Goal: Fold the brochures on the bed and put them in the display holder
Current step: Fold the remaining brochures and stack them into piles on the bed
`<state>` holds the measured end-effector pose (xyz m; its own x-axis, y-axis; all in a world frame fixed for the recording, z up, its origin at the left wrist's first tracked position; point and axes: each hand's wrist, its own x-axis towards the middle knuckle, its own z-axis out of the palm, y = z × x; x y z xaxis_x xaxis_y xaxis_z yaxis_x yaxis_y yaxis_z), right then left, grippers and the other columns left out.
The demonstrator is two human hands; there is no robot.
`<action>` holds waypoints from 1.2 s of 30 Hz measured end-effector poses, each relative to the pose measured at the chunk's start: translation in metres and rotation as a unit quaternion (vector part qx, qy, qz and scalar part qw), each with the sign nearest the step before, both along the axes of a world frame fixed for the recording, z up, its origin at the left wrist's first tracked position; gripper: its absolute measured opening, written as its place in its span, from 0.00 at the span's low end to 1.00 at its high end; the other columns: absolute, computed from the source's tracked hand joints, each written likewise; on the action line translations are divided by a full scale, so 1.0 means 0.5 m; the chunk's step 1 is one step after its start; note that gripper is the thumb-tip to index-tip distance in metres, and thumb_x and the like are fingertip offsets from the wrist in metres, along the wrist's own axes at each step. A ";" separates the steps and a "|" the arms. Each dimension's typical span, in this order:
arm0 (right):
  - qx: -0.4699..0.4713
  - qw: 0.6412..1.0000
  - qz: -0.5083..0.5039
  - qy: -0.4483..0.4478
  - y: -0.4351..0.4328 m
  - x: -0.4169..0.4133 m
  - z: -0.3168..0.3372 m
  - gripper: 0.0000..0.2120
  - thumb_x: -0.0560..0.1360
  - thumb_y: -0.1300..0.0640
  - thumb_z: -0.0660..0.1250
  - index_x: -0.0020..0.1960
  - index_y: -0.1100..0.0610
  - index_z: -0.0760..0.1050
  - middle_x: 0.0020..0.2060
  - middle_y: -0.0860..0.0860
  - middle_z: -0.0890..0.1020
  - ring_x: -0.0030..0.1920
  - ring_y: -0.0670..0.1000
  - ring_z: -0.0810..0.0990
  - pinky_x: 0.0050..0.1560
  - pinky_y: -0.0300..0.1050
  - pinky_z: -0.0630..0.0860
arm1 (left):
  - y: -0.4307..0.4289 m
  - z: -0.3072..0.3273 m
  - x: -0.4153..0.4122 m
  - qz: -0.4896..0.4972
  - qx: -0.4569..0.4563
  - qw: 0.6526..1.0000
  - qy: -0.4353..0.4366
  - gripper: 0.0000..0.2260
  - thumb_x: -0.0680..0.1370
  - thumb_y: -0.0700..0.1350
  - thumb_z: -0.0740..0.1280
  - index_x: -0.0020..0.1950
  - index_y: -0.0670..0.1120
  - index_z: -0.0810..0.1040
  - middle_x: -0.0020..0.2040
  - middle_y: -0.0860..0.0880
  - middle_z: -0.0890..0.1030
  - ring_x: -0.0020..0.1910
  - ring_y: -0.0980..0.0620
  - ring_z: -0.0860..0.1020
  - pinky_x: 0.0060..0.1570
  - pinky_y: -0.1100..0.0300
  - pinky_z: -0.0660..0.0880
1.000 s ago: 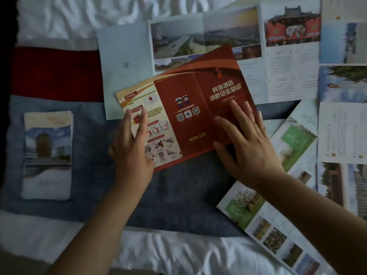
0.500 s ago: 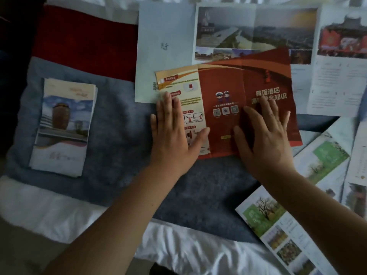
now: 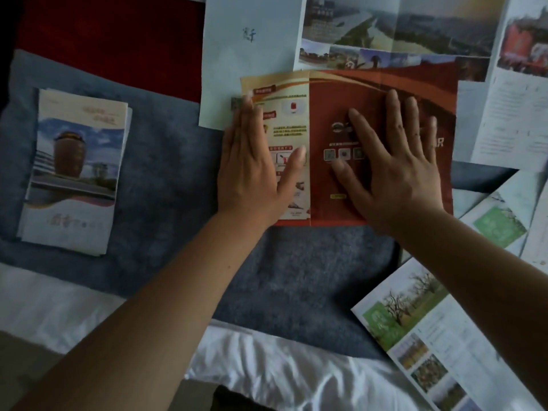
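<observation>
Pressing flat: both hands on one red brochure [image 3: 382, 93], which lies unfolded with three panels showing on the blue-grey blanket [image 3: 296, 277] of the bed.

- Left hand [image 3: 252, 170]: palm down on the cream left panel, fingers straight and together, thumb stretched towards the first crease. Nothing gripped.
- Right hand [image 3: 397, 173]: palm down across the middle and right red panels, fingers straight and spread, thumb beside the row of small square codes. Nothing gripped.
- Change from a second ago: the brochure was slanted then and now sits nearly square to the view, its lower edge almost level. Both hands have slid further onto the sheet.
- Upper edge of the brochure overlaps a large scenic brochure [image 3: 385, 28], also unfolded.
- Stack of folded brochures [image 3: 74, 173]: on the blanket, well apart to the left, tower picture uppermost.
- Green tree brochure [image 3: 415, 321]: open, at lower right, under the right forearm.
- White sheet [image 3: 281, 372]: along the near edge.
</observation>
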<state>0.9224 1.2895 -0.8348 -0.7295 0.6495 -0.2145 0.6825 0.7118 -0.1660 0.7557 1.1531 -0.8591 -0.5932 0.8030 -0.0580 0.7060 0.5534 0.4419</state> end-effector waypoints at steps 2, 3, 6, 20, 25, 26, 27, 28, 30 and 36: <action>-0.019 1.000 0.002 0.011 0.002 0.001 -0.009 0.34 0.82 0.31 0.42 0.84 0.44 0.45 0.83 0.57 0.42 0.82 0.60 0.38 0.80 0.63 0.41 | -0.001 -0.006 0.000 0.002 0.014 1.000 -0.018 0.42 0.83 0.66 0.52 0.84 0.36 0.46 0.85 0.39 0.49 0.84 0.44 0.48 0.82 0.47 0.48; -0.029 0.999 0.003 0.021 0.000 0.001 -0.012 0.33 0.83 0.33 0.42 0.84 0.44 0.44 0.83 0.57 0.42 0.82 0.59 0.38 0.80 0.63 0.41 | -0.001 -0.005 0.001 0.002 0.020 0.999 -0.030 0.42 0.83 0.66 0.51 0.84 0.37 0.45 0.85 0.39 0.48 0.84 0.45 0.48 0.82 0.47 0.47; -0.061 0.997 0.014 0.046 -0.017 -0.006 -0.012 0.33 0.83 0.34 0.42 0.84 0.45 0.42 0.83 0.55 0.42 0.82 0.58 0.38 0.81 0.61 0.41 | -0.004 0.005 0.007 0.005 0.046 0.995 -0.087 0.40 0.83 0.65 0.50 0.84 0.38 0.44 0.85 0.41 0.48 0.84 0.47 0.46 0.82 0.49 0.44; -0.115 0.989 0.046 0.078 -0.124 -0.073 0.013 0.37 0.81 0.30 0.44 0.84 0.47 0.43 0.83 0.54 0.42 0.82 0.55 0.36 0.81 0.57 0.36 | -0.047 0.109 -0.007 0.054 0.161 0.944 -0.282 0.19 0.85 0.42 0.62 0.77 0.43 0.70 0.72 0.49 0.76 0.72 0.57 0.73 0.71 0.58 0.71; -0.094 0.991 0.076 0.052 -0.140 -0.080 0.003 0.36 0.82 0.31 0.48 0.84 0.46 0.47 0.83 0.55 0.44 0.83 0.57 0.39 0.81 0.61 0.40 | -0.103 0.119 -0.055 0.111 0.132 0.980 -0.100 0.26 0.85 0.39 0.61 0.83 0.41 0.59 0.73 0.46 0.73 0.68 0.61 0.69 0.63 0.79 0.64; -0.090 0.992 0.078 0.046 -0.145 -0.085 -0.001 0.35 0.82 0.33 0.49 0.84 0.47 0.47 0.83 0.55 0.44 0.83 0.57 0.39 0.81 0.61 0.40 | -0.115 0.118 -0.065 0.129 0.118 0.980 -0.092 0.28 0.85 0.39 0.61 0.84 0.42 0.56 0.72 0.47 0.72 0.66 0.64 0.68 0.60 0.82 0.64; -0.086 0.992 0.077 0.043 -0.152 -0.092 -0.004 0.34 0.83 0.35 0.49 0.84 0.48 0.49 0.83 0.55 0.45 0.83 0.57 0.39 0.81 0.61 0.39 | -0.127 0.114 -0.075 0.138 0.103 0.982 -0.076 0.29 0.85 0.38 0.62 0.84 0.43 0.54 0.72 0.46 0.72 0.66 0.63 0.68 0.59 0.81 0.65; -0.084 0.993 0.072 0.044 -0.159 -0.100 -0.005 0.31 0.84 0.38 0.49 0.84 0.48 0.50 0.83 0.55 0.45 0.83 0.57 0.39 0.81 0.60 0.38 | -0.138 0.106 -0.083 0.139 0.083 0.986 -0.051 0.30 0.84 0.38 0.63 0.84 0.44 0.55 0.73 0.44 0.70 0.67 0.60 0.69 0.61 0.77 0.67; -0.085 0.994 0.058 0.045 -0.173 -0.118 -0.005 0.28 0.85 0.45 0.48 0.84 0.49 0.51 0.83 0.55 0.44 0.82 0.58 0.38 0.80 0.59 0.36 | -0.156 0.086 -0.093 0.124 0.046 0.991 -0.004 0.29 0.82 0.36 0.64 0.83 0.44 0.60 0.75 0.41 0.68 0.71 0.48 0.70 0.67 0.57 0.73; -0.100 0.992 0.046 0.064 -0.205 -0.164 -0.004 0.27 0.85 0.50 0.47 0.84 0.51 0.52 0.83 0.51 0.46 0.82 0.57 0.37 0.79 0.53 0.32 | -0.174 0.066 -0.092 0.117 0.019 0.993 0.017 0.25 0.83 0.44 0.56 0.81 0.43 0.64 0.78 0.38 0.65 0.76 0.39 0.67 0.72 0.43 0.70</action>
<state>0.8404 1.1870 -0.8369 -0.8132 0.5328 -0.2341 0.5805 0.7138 -0.3917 0.7098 1.0660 -0.8260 -0.7649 0.6441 -0.0071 0.5750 0.6878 0.4429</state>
